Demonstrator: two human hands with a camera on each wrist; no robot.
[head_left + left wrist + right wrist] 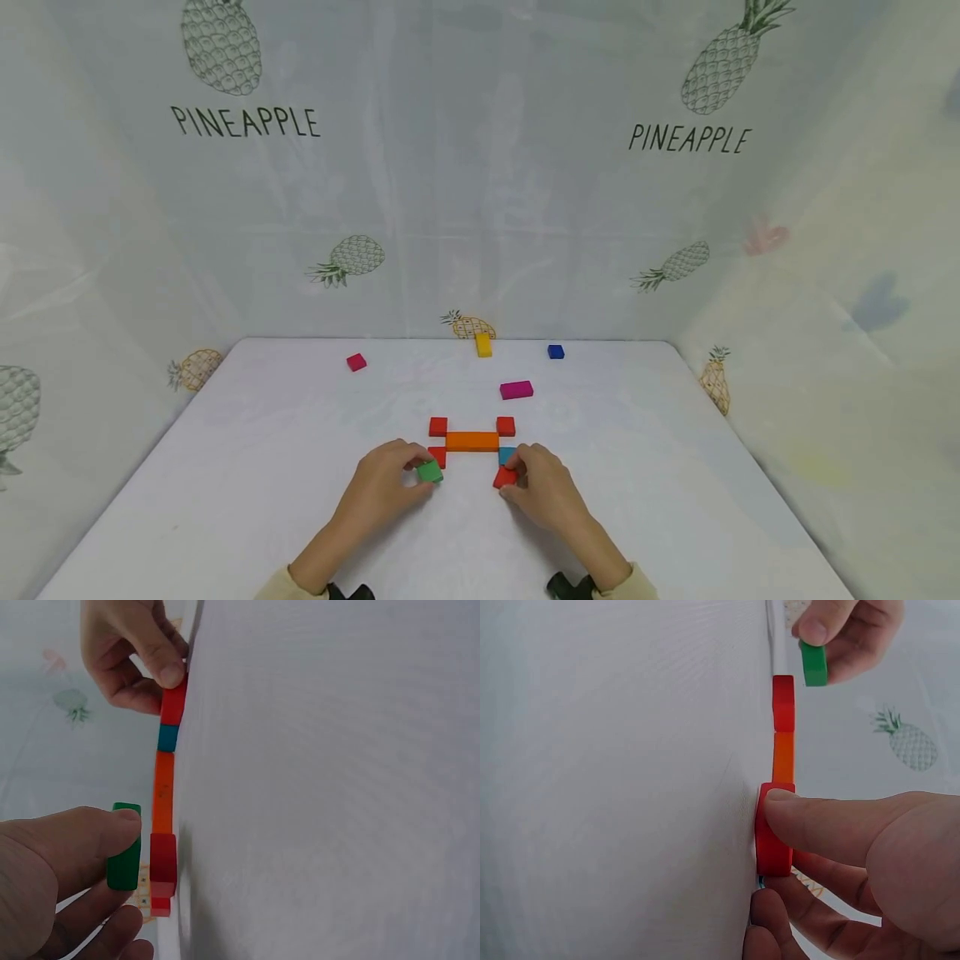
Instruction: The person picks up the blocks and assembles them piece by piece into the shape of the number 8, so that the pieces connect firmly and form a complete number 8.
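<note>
My left hand (390, 479) pinches a green block (430, 472), held a little above the table in the left wrist view. Close by it, a red block (438, 456) lies at the near left corner of a long orange block (472, 442). With thumb and fingers, my right hand (546, 487) grips another red block (505, 477), which is on the table at the near side of a teal block (507, 455). That teal block touches the orange one's right end and is partly hidden by the fingers. Two more red blocks (438, 427) sit at the orange block's far corners.
Farther back on the white table (300, 433) lie a magenta block (517, 390), a crimson block (356, 362), a yellow block (483, 345) and a blue block (556, 352). A pineapple-print curtain (465, 167) hangs behind the table and along its sides.
</note>
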